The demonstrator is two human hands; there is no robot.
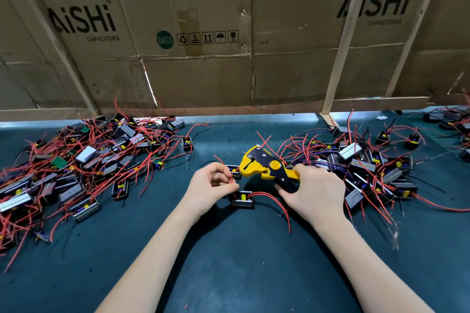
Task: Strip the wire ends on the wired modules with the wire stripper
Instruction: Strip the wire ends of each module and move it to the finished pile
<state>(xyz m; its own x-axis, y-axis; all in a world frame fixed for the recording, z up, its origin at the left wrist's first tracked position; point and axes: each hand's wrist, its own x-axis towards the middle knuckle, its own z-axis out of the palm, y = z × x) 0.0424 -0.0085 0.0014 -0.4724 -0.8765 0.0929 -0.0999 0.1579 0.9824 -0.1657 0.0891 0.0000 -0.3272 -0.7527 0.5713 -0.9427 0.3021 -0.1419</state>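
Head view, nearest first: two bare forearms are seen reaching forward over the dark green tabletop point(229, 274), converging near its middle. Between the hands a wired module point(243, 199) is seen lying on the mat, with a red lead arcing off to its right and another red wire point(232, 181) rising from its left side. That rising wire is pinched between the thumb and fingertips of the left hand point(212, 183), so its free end is held up and slightly to the right, its long axis running roughly upright and toward the tool. The yellow and black wire stripper point(267, 166) is gripped by its handles in the right hand point(311, 190), with its head turned left toward the pinched wire; the jaw mouth is seen just beside the wire end, though whether the wire has entered it cannot be told. The coming move is judged to depend on this short gap: the wire end lies just left of the stripper head, nearer the left hand. A second module point(234, 170) lies just behind the left fingers. Farther out, heaps of modules with red wires are piled at the left point(84, 160) and right point(368, 160), and flattened cardboard boxes point(203, 33) stand along the back.
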